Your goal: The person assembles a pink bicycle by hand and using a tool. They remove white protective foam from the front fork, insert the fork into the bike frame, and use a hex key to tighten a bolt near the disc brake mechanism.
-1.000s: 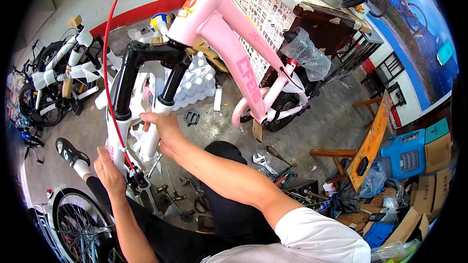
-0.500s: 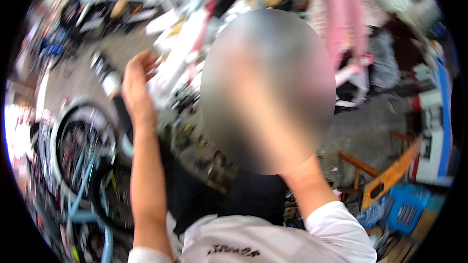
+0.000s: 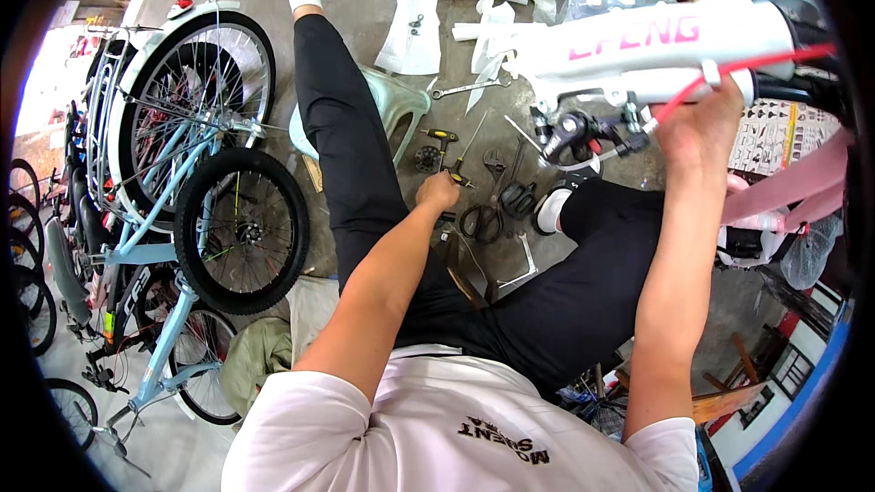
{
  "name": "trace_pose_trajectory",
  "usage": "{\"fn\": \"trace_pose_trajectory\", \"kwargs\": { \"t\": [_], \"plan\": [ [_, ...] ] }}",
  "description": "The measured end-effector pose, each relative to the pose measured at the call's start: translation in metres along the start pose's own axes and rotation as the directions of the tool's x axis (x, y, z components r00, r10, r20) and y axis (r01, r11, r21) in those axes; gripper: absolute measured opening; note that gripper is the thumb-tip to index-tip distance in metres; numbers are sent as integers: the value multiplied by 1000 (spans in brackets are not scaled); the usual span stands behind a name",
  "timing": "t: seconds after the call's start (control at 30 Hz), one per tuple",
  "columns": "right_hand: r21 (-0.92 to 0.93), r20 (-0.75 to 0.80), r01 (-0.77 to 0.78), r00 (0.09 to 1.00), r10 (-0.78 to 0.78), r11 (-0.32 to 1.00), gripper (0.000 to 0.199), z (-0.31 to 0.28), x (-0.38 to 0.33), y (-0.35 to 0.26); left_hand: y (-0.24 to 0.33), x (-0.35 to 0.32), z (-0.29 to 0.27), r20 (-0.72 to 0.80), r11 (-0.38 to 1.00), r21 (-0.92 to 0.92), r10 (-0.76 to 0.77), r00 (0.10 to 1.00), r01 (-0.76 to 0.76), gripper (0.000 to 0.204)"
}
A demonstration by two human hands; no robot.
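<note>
My right hand point(image 3: 700, 118) is wrapped round the lower tube of a white bicycle frame point(image 3: 638, 36) with pink lettering, which lies across the upper right. A black disc brake caliper point(image 3: 576, 132) and a red cable point(image 3: 766, 59) are on the frame. Down on the floor between my legs, the fingers of my left hand point(image 3: 439, 191) are bent in beside a yellow-and-black T-handle hex key point(image 3: 462, 175). What they hold is hidden. A second T-handle key point(image 3: 441, 136) lies just beyond. Scissors point(image 3: 481, 222), an adjustable wrench point(image 3: 495, 164) and a combination spanner point(image 3: 469, 88) lie around it.
A pale green plastic stool point(image 3: 396, 100) stands by my left leg. To the left are a light-blue bicycle point(image 3: 164, 328) and a loose black-tyred wheel point(image 3: 241, 230). White wrapping point(image 3: 410, 23) lies ahead. Pink frame parts point(image 3: 793, 191) are at the right.
My left hand, raised with fingers loosely apart before, is now low among the floor tools. My right hand, blurred over before, now shows on the white frame. The view has turned.
</note>
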State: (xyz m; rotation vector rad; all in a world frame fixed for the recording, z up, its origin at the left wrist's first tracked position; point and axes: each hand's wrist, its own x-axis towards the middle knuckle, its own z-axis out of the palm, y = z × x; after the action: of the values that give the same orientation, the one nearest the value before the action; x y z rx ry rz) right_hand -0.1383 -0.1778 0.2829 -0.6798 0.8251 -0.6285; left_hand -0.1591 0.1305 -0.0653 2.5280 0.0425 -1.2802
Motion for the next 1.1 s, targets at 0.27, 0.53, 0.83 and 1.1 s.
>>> {"fn": "trace_pose_trajectory", "kwargs": {
  "t": [0.27, 0.53, 0.83, 1.1],
  "plan": [
    [74, 206, -40, 978, 24, 996, 45, -59, 13, -12, 6, 9, 14, -197, 983, -50, -182, 963, 175, 28],
    [-43, 549, -357, 772, 321, 933, 28, -45, 32, -10, 0, 62, 10, -515, 997, -2, 70, 855, -82, 26],
    [84, 424, -163, 899, 113, 983, 30, -50, 9, -7, 19, 62, -37, -299, 991, -116, -105, 948, 73, 45],
    [111, 109, -37, 994, 25, 993, 46, -19, 27, 17, 105, -126, -173, -700, 449, -577, 160, 696, -683, 14]
  ]
}}
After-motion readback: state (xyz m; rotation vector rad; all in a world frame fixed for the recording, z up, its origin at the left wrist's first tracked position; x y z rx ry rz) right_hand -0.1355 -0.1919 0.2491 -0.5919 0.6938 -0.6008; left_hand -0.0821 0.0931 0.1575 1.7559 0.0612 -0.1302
